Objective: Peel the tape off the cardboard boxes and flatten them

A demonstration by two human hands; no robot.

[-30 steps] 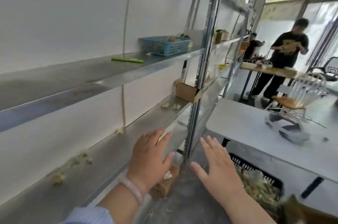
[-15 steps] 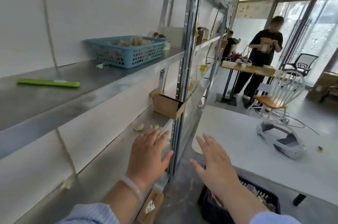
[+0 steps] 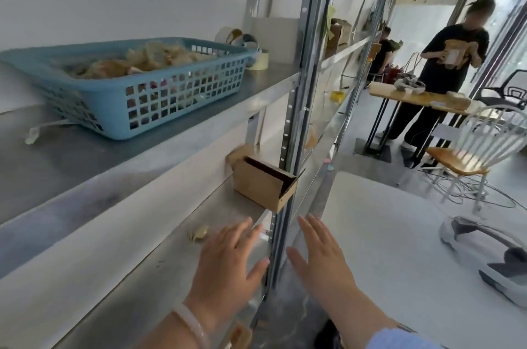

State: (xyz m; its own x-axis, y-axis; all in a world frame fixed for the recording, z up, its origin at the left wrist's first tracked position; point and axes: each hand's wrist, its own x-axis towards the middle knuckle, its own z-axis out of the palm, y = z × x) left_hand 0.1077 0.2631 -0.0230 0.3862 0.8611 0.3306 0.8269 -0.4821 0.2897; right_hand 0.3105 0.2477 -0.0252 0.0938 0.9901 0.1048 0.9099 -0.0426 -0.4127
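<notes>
metal post (image 3: 295, 109): We pick this shiny post of the rack as our marker. It runs from the top of our view down to the bottom, leaning a little.
left hand (image 3: 228, 260): We see it just left of the post, low down, over the lower shelf (image 3: 137, 280). Its fingers are straight and spread wide. It holds nothing. We cannot tell if it touches the shelf.
right hand (image 3: 322, 257): We see it just right of the post, low down. It is wide open too, fingers apart, and it holds nothing.
cardboard box (image 3: 259, 186): This small brown box sits on the lower shelf, just left of the post and above our left hand. We see a dark opening at its top. Both hands are apart from it.
tape scrap (image 3: 198, 233): A small crumpled bit lies on the lower shelf, left of the post, near our left fingertips.
blue basket (image 3: 159, 100): It stands on the upper shelf (image 3: 85, 160), well left of the post, full of crumpled brownish bits.
tape rolls (image 3: 242, 38): We see them behind the basket, left of the post, by the wall.
bracelet (image 3: 191, 323): A pale ring sits on our left wrist.
white table (image 3: 385, 234): It is right of the post, with a white headset (image 3: 484, 257) on it.
wooden chair (image 3: 467, 160): It stands far right of the post, past the table.
person in black (image 3: 445, 77): They stand far right of the post, holding something brown in both hands.
</notes>
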